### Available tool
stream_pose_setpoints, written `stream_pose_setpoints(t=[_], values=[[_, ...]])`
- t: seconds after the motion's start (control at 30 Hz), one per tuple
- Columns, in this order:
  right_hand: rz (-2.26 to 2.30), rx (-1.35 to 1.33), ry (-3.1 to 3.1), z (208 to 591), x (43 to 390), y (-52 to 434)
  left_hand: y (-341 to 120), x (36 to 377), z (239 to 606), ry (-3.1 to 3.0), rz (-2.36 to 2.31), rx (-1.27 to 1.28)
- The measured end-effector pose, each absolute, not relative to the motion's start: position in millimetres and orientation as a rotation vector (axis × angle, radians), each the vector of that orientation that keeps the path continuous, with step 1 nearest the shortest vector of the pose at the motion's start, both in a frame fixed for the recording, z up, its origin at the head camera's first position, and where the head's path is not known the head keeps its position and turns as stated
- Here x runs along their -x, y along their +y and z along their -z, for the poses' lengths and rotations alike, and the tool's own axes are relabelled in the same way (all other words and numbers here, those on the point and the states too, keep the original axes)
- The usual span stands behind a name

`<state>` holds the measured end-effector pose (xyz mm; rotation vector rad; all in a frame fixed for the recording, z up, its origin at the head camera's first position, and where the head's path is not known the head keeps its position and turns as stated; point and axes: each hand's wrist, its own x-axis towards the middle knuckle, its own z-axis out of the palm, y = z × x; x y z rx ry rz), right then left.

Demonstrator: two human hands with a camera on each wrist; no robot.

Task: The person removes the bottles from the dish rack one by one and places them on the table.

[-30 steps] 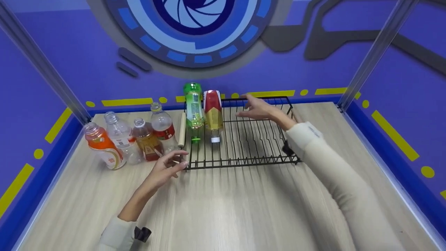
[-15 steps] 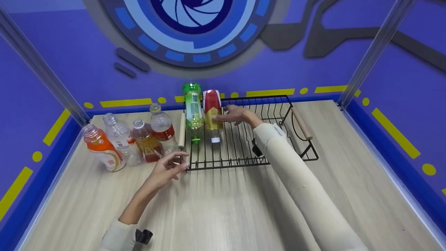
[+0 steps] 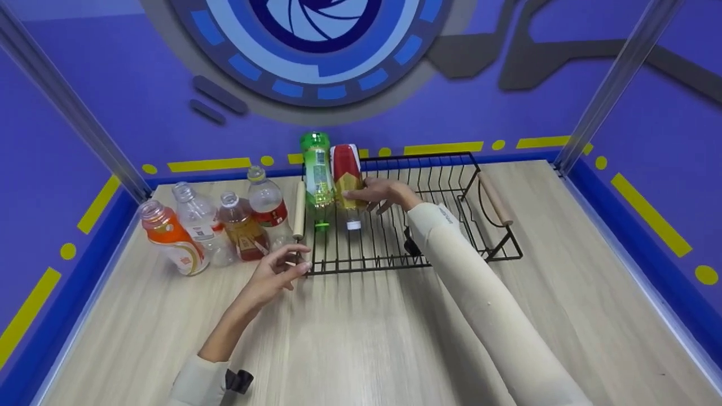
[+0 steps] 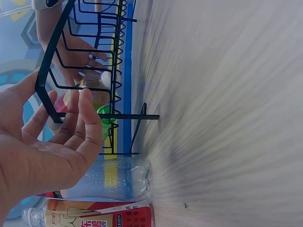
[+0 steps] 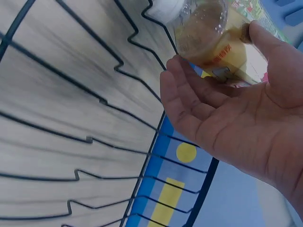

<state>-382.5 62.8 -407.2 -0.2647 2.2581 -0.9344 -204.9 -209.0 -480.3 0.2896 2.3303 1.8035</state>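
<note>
Two bottles stand cap-down at the left end of a black wire basket (image 3: 395, 265). One is green (image 3: 317, 175) with a green cap. The other, with a red and yellow label, is a bottle (image 3: 345, 160) with a white cap. My right hand (image 3: 386, 192) grips this second bottle from the right; in the right wrist view, thumb and fingers (image 5: 189, 101) lie on opposite sides of it. My left hand (image 3: 273, 270) pinches the basket's front left corner, its thumb at the rim and fingers curled around the corner wire (image 4: 45, 78) in the left wrist view.
Several bottles stand uncapped left of the basket: an orange one (image 3: 175, 239), a clear one (image 3: 197, 217), one with a brown label (image 3: 242, 231) and one with a red label (image 3: 269, 211). Wooden handles (image 3: 494, 198) flank the basket. Blue panels (image 3: 84, 84) enclose the table.
My right hand has moved left from above the basket's right part to the red and yellow bottle and closed around it. The left hand stays at the corner.
</note>
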Motion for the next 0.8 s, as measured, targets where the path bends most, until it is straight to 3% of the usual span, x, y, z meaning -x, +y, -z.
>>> stream_pose_setpoints(t=[0.53, 0.8], values=[[1.066, 0.251, 2.249, 400, 377, 62, -208, 202, 479, 2.342, -1.788, -0.281], [1.057, 0.225, 2.370, 395, 377, 85, -208, 203, 480, 2.329, -1.792, -0.276]])
